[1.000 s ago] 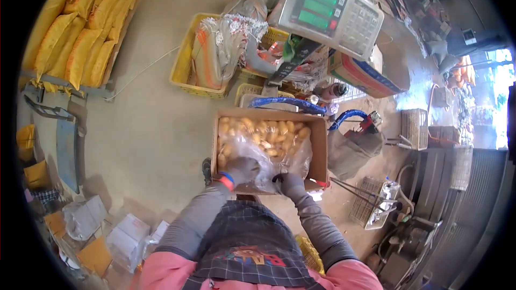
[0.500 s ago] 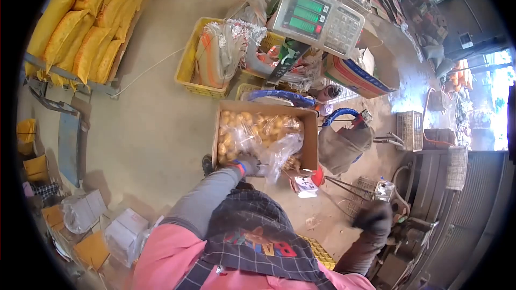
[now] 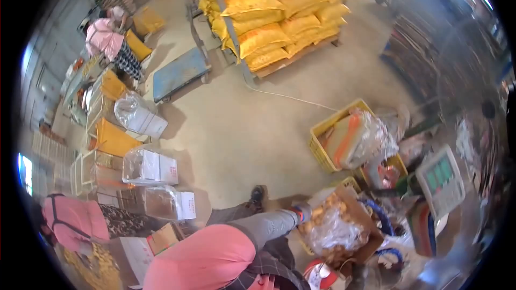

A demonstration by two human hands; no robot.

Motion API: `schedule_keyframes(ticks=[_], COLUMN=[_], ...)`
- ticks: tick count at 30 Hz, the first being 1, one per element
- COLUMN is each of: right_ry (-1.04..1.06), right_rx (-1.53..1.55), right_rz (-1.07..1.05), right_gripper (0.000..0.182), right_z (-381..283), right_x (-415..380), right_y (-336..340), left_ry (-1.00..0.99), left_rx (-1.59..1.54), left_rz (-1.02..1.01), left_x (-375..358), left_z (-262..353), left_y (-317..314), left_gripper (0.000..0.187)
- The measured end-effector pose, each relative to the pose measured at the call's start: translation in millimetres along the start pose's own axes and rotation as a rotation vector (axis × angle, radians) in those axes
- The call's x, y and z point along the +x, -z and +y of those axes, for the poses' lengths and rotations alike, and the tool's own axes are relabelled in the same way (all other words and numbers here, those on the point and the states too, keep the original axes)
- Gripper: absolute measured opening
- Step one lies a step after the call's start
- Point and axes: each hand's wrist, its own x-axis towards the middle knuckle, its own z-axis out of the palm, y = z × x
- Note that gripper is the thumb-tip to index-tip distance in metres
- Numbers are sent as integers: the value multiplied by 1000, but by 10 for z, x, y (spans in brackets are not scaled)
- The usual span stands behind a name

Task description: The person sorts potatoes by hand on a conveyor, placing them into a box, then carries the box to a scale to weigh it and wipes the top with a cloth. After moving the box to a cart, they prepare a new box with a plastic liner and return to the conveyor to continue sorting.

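My left hand, at the end of a grey sleeve, is at the near left edge of an open cardboard box. Its fingers are too blurred and small to make out. Inside the box are many yellow-brown lumps that look like potatoes, partly covered by a clear plastic bag. My right hand is outside the view. To the right of the box stands a scale display with green screens.
Yellow sacks are stacked on a pallet at the top. A blue platform scale stands left of them. A yellow crate holds bags. White boxes line the left, where two people and another person are.
The view has swung left, bringing the sacks, white boxes and other people into sight. The box now appears lower right, my left arm reaching to it. My right hand has left the view.
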Motion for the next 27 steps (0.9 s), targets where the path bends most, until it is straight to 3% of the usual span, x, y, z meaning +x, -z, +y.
schedule_keyframes(ticks=[1,4,6,7,9,10,15,18,20,22,24,25,26,27], right_ry=[-82,-134,-109,-91,-35,3,184,306,436,709,1077,878,1114,946], right_rx=[52,76,97,95,76,61,-90,-246,-357,-522,-595,-648,-540,-326], right_rz=[19,142,233,274,307,308,157,7,-75,-73,-8,-9,-99,-65], right_gripper=[29,28,28,28,28,28,28,28,28,29,35,40,47,46], right_z=[-121,-614,-1098,-1349,-1944,-2279,-4333,-5524,-6300,-7297,-8606,-9571,-10635,-11436], right_x=[-138,-375,-441,-478,-536,-584,-759,-793,-618,-143,215,52,-250,-563], right_y=[244,934,1267,1376,1569,1611,1906,2128,2303,2499,2608,2769,3062,3304], left_ry=[-34,-136,-22,-226,-233,-228,-298,-172,-65,178,391,338,551,616], left_rx=[143,-120,-236,-147,-214,-246,-281,-392,-310,-373,-388,-289,-330,-298], left_rz=[-62,-123,-409,-240,-297,-375,-106,-132,-184,-252,151,33,23,73], left_x=[158,-360,-421,-229,-284,-251,-410,-354,-252,-642,-531,-618,-692,-766], left_z=[-95,-217,-439,-762,-1179,-1439,-3106,-4269,-5124,-5815,-6706,-7151,-7459,-7865], left_y=[-184,1125,1561,1253,1579,1637,2473,2990,3225,4300,4156,4534,5037,5377], left_gripper=[37,31,29,30,32,33,37,39,40,39,38,37,31,32])
